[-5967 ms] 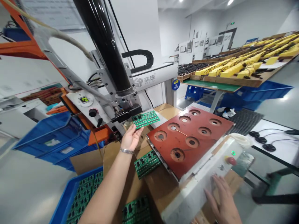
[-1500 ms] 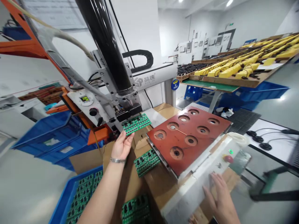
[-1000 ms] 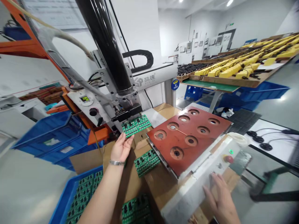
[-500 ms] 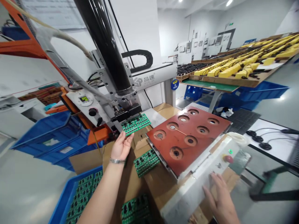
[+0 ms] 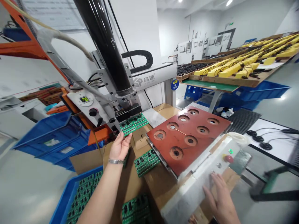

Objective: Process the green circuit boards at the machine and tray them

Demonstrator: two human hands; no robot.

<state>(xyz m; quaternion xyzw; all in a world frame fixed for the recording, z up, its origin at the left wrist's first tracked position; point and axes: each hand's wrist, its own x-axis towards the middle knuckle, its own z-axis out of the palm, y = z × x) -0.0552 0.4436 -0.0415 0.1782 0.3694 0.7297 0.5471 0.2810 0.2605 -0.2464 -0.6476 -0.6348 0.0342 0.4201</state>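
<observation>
My left hand point(image 5: 120, 145) grips the near edge of a green circuit board point(image 5: 134, 125) under the head of a white machine point(image 5: 128, 112). My right hand point(image 5: 220, 194) rests with its fingers apart on the machine's white front panel point(image 5: 198, 180), below a red button point(image 5: 228, 158) and a green light. Between the hands lies a red plate point(image 5: 187, 137) with several round recesses. Another green board point(image 5: 146, 162) sits on cardboard at the plate's left edge, and more boards point(image 5: 136, 210) are at the bottom.
A blue bin point(image 5: 58, 199) holding green boards stands at the lower left, with stacked blue bins point(image 5: 53, 140) behind it. Yellow parts point(image 5: 224, 68) fill trays at the back right. Black cables point(image 5: 265, 145) lie on a white surface at the right.
My left hand and the circuit board in it have shifted slightly to the left. My right hand has stayed in place.
</observation>
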